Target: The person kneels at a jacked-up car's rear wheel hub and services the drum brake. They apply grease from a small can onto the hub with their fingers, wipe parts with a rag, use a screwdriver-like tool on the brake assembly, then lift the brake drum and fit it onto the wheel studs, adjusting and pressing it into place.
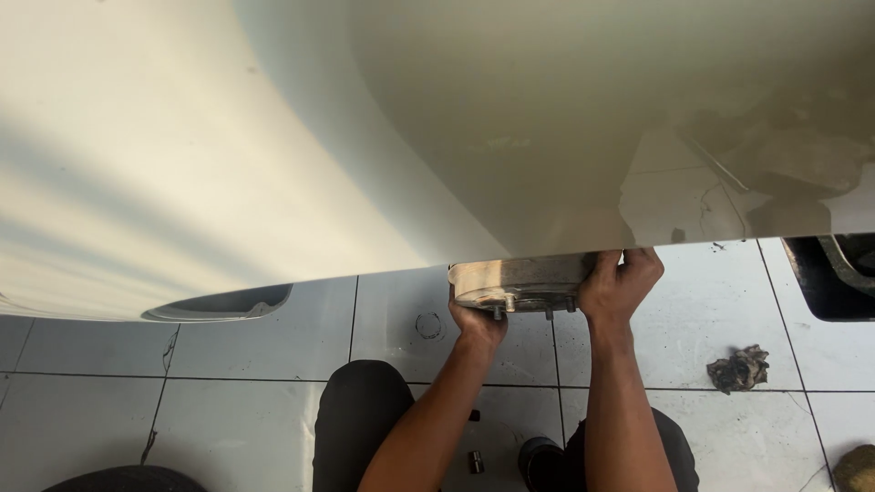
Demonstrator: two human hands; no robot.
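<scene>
Drum: a rusty brake drum sits at the wheel hub, half hidden under the pale car body
Left hand: clamped on the drum's lower left edge
Right hand: gripping its right side, fingers curled over the rim
Doing it well: keep both grips level and opposite — the drum squared to the studs, not cocked
Floor: grey tiles, a dirty rag well to the right
</scene>
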